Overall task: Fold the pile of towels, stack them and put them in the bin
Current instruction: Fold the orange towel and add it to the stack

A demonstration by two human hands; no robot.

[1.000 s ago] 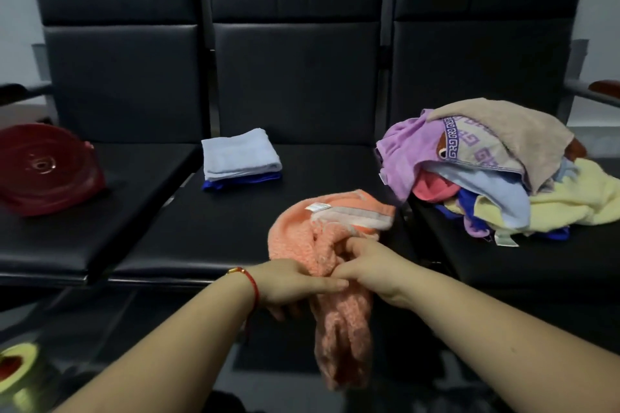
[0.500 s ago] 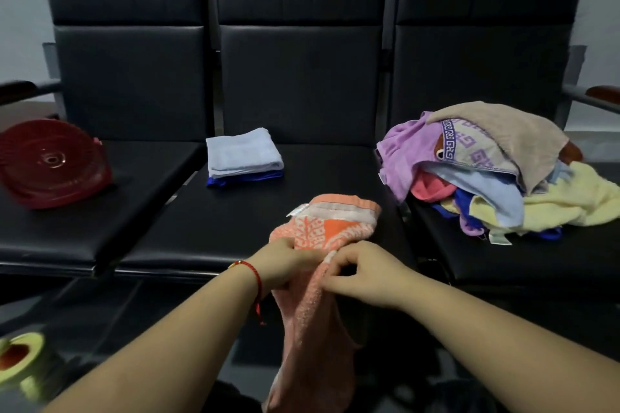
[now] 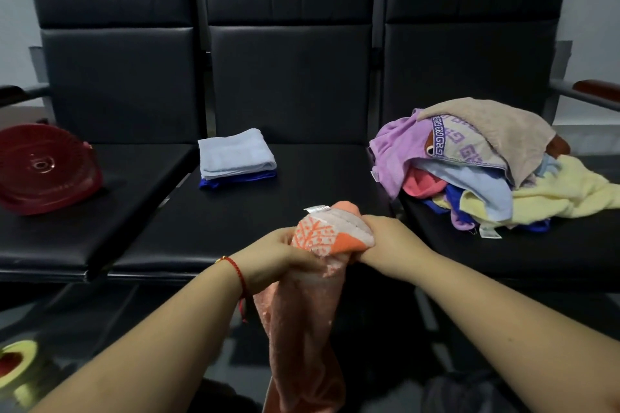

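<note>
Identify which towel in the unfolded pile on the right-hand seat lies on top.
The beige-brown towel lies on top, draped over the purple-patterned towel; the others sit beneath.

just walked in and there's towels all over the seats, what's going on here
A person is folding towels at a row of black seats. Both hands, left hand and right hand, grip the bunched top of an orange towel, which hangs down in front of the middle seat. Two folded towels are stacked at the back of that seat. A pile of unfolded towels waits on the right seat, and a red bin lies on its side on the left seat.
</note>
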